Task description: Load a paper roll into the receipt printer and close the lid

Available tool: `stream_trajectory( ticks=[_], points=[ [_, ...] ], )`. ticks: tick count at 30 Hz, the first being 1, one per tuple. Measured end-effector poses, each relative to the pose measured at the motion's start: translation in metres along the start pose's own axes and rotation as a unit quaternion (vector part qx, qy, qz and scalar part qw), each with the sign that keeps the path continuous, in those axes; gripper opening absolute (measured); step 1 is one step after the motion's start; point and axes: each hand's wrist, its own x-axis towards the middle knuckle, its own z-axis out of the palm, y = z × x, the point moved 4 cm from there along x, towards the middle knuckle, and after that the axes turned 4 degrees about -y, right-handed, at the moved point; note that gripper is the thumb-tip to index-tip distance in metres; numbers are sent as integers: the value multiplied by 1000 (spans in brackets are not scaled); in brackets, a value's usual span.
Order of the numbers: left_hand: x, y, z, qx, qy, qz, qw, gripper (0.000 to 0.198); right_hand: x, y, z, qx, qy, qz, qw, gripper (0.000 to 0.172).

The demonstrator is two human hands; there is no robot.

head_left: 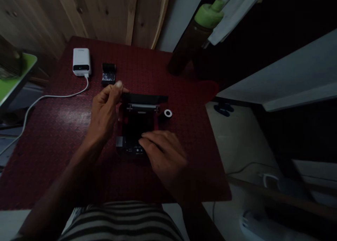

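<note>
A small black printer-like box (138,123) sits open in the middle of a dark red table (60,128), its lid (144,99) tilted up at the far side. My left hand (105,109) grips the lid's left end, fingers closed on its edge. My right hand (160,151) rests flat on the box's front edge by the buttons, fingers stretched out. A small white paper roll (167,113) lies on the table just right of the box.
At the far left stands a white power bank (81,62) with a white cable (52,95) running off the left edge. A small black block (108,73) lies beside it. A dark bottle with a green cap (202,30) stands at the far right corner.
</note>
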Motion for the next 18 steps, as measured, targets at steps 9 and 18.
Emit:
stream_trajectory(
  ticks=[9,18],
  points=[
    [-75,-14,-23,-1,-22,-147,989,63,-15,-9,4,-22,-3,41,999,19],
    [-93,-25,-24,-14,-44,-198,979,70,-15,1,0,-1,-39,89,995,11]
  ],
)
